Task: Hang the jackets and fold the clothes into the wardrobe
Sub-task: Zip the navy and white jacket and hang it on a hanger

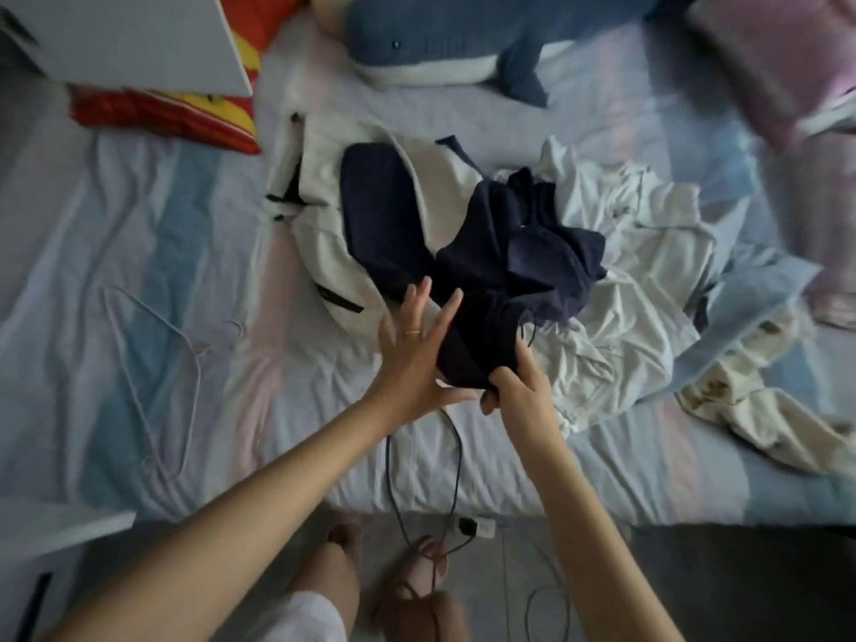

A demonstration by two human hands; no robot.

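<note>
right hand [514, 396] grips bunched navy garment [509, 252] lying half on the white jacket [319, 169]; left hand [412, 359] flat, fingers splayed against it. Risk: one-edge pull drags jacket too, fold skews

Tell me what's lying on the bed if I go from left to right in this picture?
pale wire hanger → cream jacket with dark trim → navy garment gripped by the right hand → crumpled white clothes → patterned cream garment
</note>
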